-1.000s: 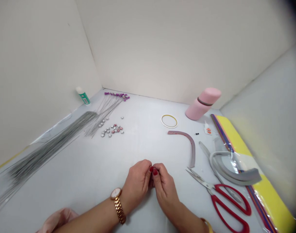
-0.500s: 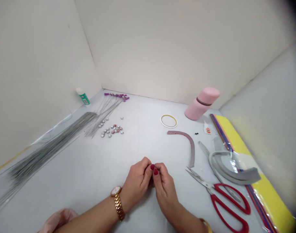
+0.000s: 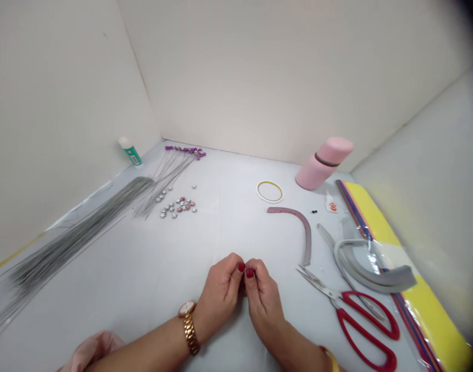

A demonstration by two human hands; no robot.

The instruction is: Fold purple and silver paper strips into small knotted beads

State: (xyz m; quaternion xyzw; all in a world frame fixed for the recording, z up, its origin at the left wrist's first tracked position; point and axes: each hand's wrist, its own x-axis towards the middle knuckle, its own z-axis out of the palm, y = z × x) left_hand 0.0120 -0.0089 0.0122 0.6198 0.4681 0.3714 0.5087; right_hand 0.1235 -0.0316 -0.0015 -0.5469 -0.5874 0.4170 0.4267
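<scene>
Head view: left hand point(image 3: 223, 287) and right hand point(image 3: 264, 294) pinch closed, on what, if anything, I cannot tell; loosening could drop it.

Smooth metal is seen in the blades point(image 3: 317, 281) of the scissors point(image 3: 336, 295), whose red handles point(image 3: 395, 330) are moulded in plastic. The bottle point(image 3: 323, 165) is finished in matt pink. Yellow sheets point(image 3: 440, 318) are wrapped in glossy film. A metallic sheen is shown by the stars point(image 3: 187, 207) and the gold-toned watch point(image 3: 188, 326). The nails point(image 3: 249, 273) of the left hand point(image 3: 220, 287) and right hand point(image 3: 265, 299) are lacquered glossy red.
</scene>
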